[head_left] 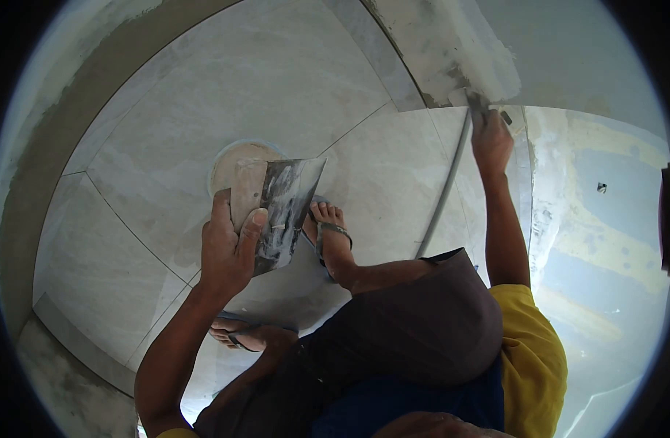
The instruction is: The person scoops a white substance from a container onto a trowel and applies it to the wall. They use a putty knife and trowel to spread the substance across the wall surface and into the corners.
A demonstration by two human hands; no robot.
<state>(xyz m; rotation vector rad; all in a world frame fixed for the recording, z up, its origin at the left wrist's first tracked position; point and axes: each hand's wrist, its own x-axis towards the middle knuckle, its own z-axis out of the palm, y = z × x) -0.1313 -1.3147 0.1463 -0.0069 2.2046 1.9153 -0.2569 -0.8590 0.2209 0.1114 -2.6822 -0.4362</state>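
My left hand [231, 244] is closed round the handle of a wide putty knife [287, 212], with the thumb pressed on its near side. Smears of white and grey filler coat the broad metal blade, which is held above the floor in front of my feet. At the upper right my right hand [492, 142] grips a small putty knife [477, 104]. Its blade is at the low part of the wall, beside a pale band of filler [488, 51] and a dark patch.
Large light tiles [167, 109] cover the floor. A round cover [222, 171] sits partly behind the wide blade. A grey pipe [448, 186] runs past my right arm. The right wall [605, 226] carries patchy filler. My sandalled foot [331, 226] stands on the tiles.
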